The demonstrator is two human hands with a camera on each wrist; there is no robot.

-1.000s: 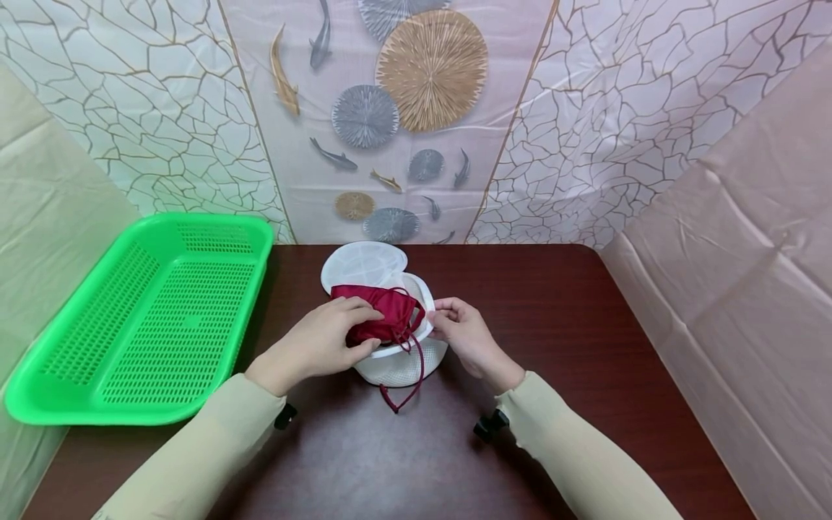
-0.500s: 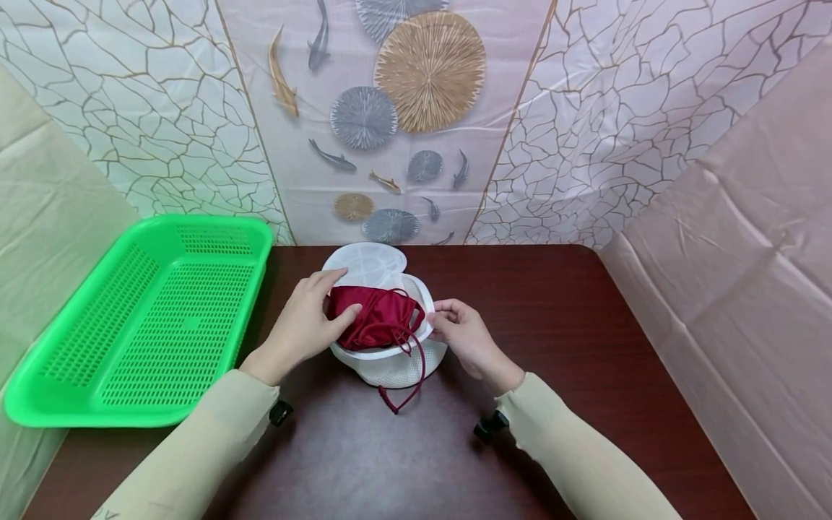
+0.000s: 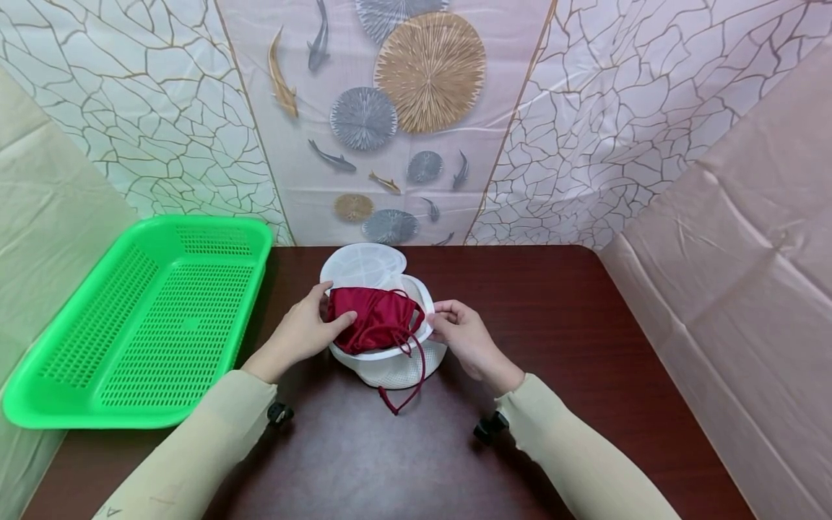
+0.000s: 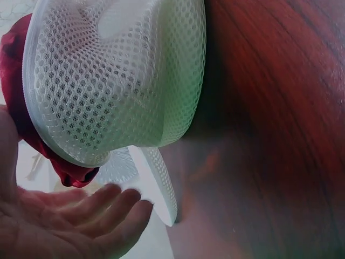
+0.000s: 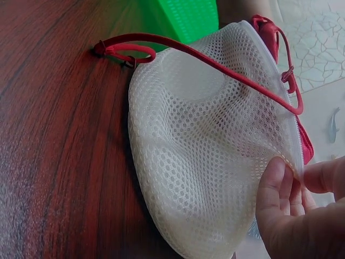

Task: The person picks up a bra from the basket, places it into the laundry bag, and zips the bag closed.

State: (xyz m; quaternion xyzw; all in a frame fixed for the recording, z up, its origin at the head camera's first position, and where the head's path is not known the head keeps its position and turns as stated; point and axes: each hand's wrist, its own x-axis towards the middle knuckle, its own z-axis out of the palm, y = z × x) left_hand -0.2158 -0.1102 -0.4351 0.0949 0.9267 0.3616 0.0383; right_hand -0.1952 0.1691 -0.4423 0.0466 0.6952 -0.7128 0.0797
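Observation:
A white mesh laundry bag stands on the table, its round lid folded back behind it. Dark red satin clothing with thin cords fills the mouth and bulges over the left rim. One cord hangs down the front, its end reaching toward the tabletop. My left hand is at the left side of the mouth, thumb over the red cloth; its fingers extend loosely beside the cloth in the left wrist view. My right hand pinches the right rim between thumb and fingers.
A green plastic basket with slotted walls stands on the left of the dark wooden table. Patterned cloth hangs behind the table, and plain beige cloth lines the right side.
My left hand has moved off the middle of the red cloth to its left edge, uncovering more cloth and rim. The right hand keeps its hold on the rim.

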